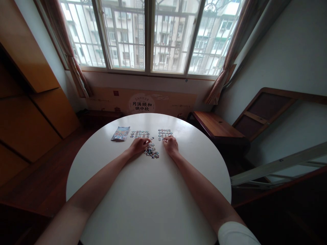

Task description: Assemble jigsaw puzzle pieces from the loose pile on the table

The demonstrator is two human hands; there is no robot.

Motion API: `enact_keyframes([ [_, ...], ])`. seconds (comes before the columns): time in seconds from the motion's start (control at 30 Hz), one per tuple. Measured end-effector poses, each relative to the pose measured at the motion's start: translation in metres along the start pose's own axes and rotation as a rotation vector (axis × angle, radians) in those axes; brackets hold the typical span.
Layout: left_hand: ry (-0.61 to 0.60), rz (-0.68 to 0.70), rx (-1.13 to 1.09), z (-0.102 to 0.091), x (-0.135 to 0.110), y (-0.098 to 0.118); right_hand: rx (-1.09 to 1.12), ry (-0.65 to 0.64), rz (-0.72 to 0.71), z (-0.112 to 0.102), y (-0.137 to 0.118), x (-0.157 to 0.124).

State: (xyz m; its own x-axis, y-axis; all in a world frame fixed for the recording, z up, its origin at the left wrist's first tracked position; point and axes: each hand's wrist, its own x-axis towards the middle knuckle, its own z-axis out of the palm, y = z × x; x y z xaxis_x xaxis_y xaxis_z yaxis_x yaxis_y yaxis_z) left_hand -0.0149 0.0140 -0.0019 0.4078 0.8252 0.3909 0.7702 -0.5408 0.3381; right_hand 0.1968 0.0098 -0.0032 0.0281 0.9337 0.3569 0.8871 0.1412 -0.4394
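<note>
On the round white table (153,204) lies a small heap of loose jigsaw pieces (151,151) between my two hands. My left hand (138,145) rests at the heap's left edge, its fingertips pinched together over a piece. My right hand (170,144) lies just right of the heap with curled fingers, touching the near edge of a spread of laid-out pieces (164,133). A second patch of laid-out pieces (139,134) sits beyond my left hand.
A small printed puzzle packet (120,133) lies at the table's far left. Behind the table stand a window with bars (150,34), curtains, a cardboard panel and a wooden bench (217,126). Wooden cabinets line the left wall.
</note>
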Motion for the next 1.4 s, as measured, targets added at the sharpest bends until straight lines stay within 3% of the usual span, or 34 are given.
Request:
enact_keyframes([
  [0.97, -0.006, 0.003, 0.000, -0.0011, -0.0001, 0.0017, -0.020, -0.001, -0.009, -0.0004, -0.0002, -0.0008],
  [1.4, -0.007, 0.008, 0.002, 0.0002, -0.0003, -0.0004, 0.036, 0.001, 0.052, 0.0000, 0.0005, 0.0022],
])
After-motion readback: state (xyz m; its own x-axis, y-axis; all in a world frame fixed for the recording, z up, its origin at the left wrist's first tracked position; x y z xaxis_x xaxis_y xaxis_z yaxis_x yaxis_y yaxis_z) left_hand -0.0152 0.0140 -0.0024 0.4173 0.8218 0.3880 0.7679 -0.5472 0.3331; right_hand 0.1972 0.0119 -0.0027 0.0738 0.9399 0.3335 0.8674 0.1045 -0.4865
